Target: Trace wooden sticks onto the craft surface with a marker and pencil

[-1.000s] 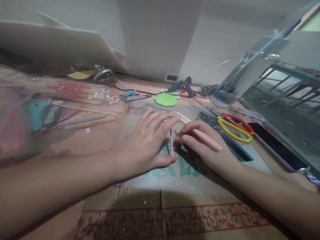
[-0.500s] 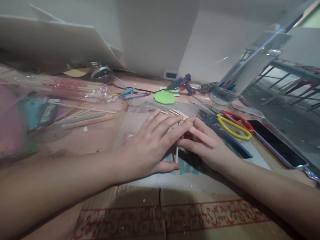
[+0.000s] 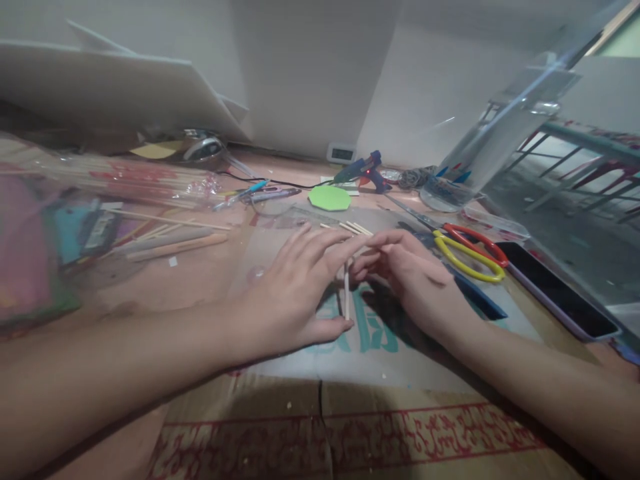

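My left hand [image 3: 305, 287] is stretched over the mat with its thumb below and its fingers above. Between thumb and forefinger stands a thin pale wooden stick [image 3: 347, 293], its lower end at the thumb tip. My right hand [image 3: 410, 280] is curled close by, its fingertips meeting the left forefinger. Along its palm side lies a blunt pinkish stick [image 3: 425, 265], blurred and partly hidden by the fingers. Several short wooden sticks [image 3: 357, 228] lie just beyond the hands on the translucent mat [image 3: 300, 363], which has green lettering.
Scissors with red and yellow handles [image 3: 470, 253], dark-handled pliers [image 3: 480, 300] and a phone [image 3: 560, 290] lie at right. Behind are a green paper polygon [image 3: 330, 197], a glue gun [image 3: 363, 168] and a clear container [image 3: 450, 187]. Bagged sticks [image 3: 150, 180] lie left.
My right hand has turned and drawn slightly right, and the pinkish stick moved with it. My left hand has shifted a little left and down with the wooden stick, showing more green lettering.
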The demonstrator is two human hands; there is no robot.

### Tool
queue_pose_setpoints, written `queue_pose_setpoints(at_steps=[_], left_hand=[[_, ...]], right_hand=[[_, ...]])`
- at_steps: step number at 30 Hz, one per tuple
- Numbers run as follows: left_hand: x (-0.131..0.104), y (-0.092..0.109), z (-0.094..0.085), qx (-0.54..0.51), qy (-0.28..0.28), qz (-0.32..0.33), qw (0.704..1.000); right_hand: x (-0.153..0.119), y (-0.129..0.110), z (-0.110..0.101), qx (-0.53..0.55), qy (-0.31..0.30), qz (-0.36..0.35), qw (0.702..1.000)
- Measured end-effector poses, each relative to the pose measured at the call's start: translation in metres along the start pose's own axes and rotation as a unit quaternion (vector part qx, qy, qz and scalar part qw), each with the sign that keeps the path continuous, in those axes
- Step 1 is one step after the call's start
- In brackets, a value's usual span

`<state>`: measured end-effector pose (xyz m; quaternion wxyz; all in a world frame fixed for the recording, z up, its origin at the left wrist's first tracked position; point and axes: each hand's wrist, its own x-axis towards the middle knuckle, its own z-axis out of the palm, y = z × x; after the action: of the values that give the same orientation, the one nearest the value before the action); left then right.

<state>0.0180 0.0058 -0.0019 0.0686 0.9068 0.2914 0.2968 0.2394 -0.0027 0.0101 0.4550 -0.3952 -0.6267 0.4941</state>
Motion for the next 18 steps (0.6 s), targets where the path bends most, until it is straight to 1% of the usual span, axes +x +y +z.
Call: queue_pose_setpoints(at_steps=[2,4,5,8,10,15,18], left_hand=[[0.0,-0.001,0.0,-0.012,-0.006,-0.034,0.999],[0.001,-0.002,0.0,-0.024,-0.01,-0.053,0.998],[0.001,-0.002,0.0,-0.027,-0.01,-0.056,0.998],[0.001,-0.003,0.0,-0.024,-0.01,-0.059,0.998],[0.001,-0.002,0.001,-0.017,-0.008,-0.06,0.998],[0.002,0.0,-0.001,-0.001,-0.019,-0.064,0.998],[0.002,0.001,-0.001,0.019,-0.019,-0.058,0.998]], right_hand=[[-0.005,0.003,-0.004,-0.006,0.019,-0.023,1.0],[-0.011,0.002,-0.008,-0.059,0.017,-0.038,0.997],[-0.013,-0.001,-0.008,-0.09,0.006,-0.049,0.995],[-0.015,-0.011,-0.005,-0.162,-0.057,-0.083,0.982],[-0.014,-0.017,0.0,-0.2,-0.078,-0.1,0.972],[-0.011,-0.02,0.006,-0.257,-0.034,-0.128,0.957],[-0.01,-0.019,0.006,-0.273,-0.028,-0.151,0.95]])
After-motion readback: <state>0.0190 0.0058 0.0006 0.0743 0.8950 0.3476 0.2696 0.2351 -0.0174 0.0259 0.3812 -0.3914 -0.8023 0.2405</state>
